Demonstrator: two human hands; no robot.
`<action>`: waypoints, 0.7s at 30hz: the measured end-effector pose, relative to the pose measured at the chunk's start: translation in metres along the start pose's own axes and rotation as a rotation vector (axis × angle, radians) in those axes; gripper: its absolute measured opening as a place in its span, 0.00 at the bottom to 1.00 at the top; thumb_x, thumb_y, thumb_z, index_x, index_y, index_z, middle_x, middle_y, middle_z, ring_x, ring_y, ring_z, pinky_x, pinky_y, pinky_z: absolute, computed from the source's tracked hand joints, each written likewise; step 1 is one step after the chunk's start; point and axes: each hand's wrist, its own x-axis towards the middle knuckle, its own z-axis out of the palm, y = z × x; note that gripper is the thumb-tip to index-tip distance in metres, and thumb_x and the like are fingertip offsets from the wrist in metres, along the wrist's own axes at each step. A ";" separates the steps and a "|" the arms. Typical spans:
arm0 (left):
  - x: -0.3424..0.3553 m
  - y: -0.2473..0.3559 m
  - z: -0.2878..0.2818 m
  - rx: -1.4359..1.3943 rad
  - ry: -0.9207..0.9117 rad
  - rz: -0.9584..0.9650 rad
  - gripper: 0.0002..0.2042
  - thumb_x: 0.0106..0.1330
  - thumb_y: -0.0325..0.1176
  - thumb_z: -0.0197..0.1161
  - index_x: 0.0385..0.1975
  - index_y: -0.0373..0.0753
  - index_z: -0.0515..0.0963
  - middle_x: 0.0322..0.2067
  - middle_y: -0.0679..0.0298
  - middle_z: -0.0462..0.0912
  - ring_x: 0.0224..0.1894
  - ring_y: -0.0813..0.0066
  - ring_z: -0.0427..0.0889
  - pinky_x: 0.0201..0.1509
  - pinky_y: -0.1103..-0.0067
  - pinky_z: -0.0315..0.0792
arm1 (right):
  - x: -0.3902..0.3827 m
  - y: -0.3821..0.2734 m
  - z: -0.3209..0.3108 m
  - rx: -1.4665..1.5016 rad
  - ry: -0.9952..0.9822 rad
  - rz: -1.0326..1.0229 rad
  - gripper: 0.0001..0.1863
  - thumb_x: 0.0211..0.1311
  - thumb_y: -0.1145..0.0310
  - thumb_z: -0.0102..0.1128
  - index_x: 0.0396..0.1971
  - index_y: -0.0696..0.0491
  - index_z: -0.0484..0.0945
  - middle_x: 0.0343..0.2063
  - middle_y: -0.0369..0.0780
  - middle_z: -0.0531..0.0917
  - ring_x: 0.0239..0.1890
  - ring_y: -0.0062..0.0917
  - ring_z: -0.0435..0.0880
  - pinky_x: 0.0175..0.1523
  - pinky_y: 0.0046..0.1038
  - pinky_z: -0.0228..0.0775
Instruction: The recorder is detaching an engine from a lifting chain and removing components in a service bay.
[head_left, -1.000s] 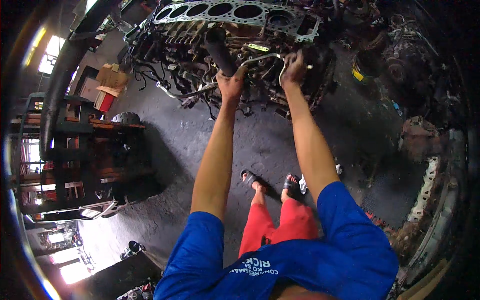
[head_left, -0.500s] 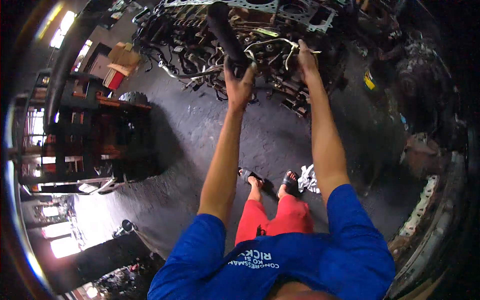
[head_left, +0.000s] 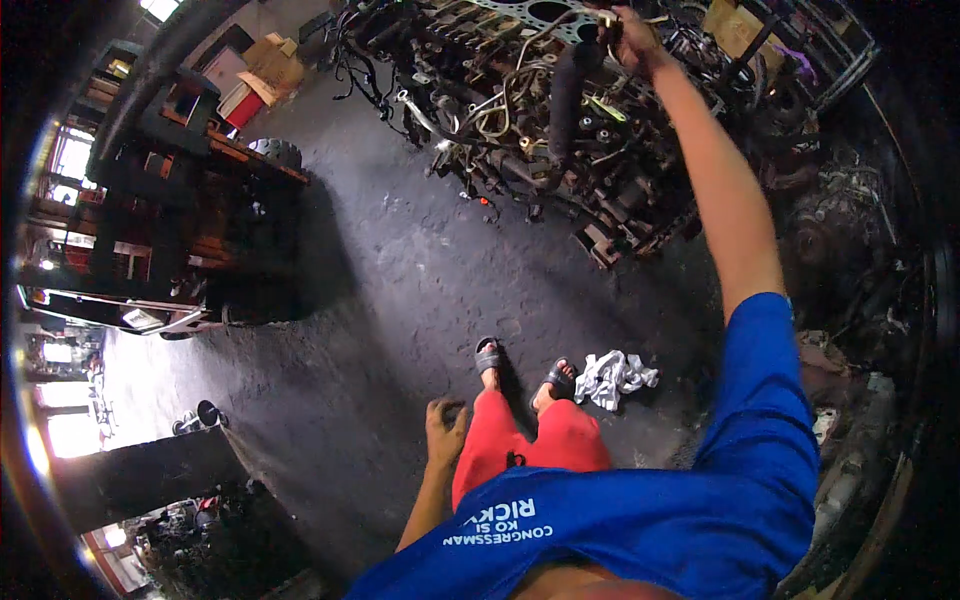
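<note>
My right hand reaches to the far side of a dismantled engine, its fingers closed round a thin bent metal pipe. The pipe's pale curve runs leftward over the engine top. A thick black hose stands over the engine just left of that hand, and whether the hand touches it I cannot tell. My left hand hangs low beside my left thigh, with loosely curled fingers, a gap at the thumb and nothing visible in it.
A crumpled white cloth lies on the dark floor by my right foot. Cardboard boxes are at the far left, near a dark metal frame. More cardboard and dark parts crowd the right.
My left hand has let go of the black hose and dropped to my side. The right hand has moved farther over the engine with the pipe. The view has shifted.
</note>
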 end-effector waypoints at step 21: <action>0.216 0.019 -0.062 -0.188 0.113 0.073 0.14 0.60 0.34 0.67 0.41 0.33 0.77 0.41 0.55 0.81 0.44 0.68 0.80 0.49 0.74 0.73 | 0.048 -0.092 0.271 -1.335 -0.231 0.281 0.31 0.70 0.43 0.36 0.66 0.45 0.62 0.67 0.43 0.60 0.68 0.38 0.57 0.68 0.45 0.51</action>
